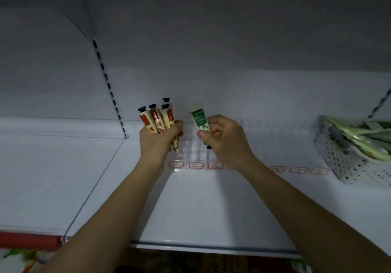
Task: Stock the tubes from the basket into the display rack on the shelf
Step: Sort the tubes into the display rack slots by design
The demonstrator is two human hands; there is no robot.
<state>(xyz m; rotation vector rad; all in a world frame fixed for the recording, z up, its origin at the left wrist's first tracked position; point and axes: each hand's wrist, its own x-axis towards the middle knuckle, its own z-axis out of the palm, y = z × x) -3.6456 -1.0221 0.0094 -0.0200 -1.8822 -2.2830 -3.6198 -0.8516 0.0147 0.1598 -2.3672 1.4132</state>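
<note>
My left hand (157,140) is closed around a bunch of several red-and-cream tubes (157,117) with black caps pointing up. My right hand (224,138) pinches one green tube (200,119), cap end down, flat crimped end up. Both hands hover just above the left part of a clear plastic display rack (190,146) that stands on the white shelf (201,205); small red-bordered price labels (195,165) run along its front. The white perforated basket (347,162) sits on the shelf at the far right, holding more green tubes (364,139).
A slotted upright (110,86) runs down the back wall left of the hands. A clear divider (93,188) splits the shelf on the left. The shelf's front edge (211,248) is near me, with a red strip (27,238) at lower left.
</note>
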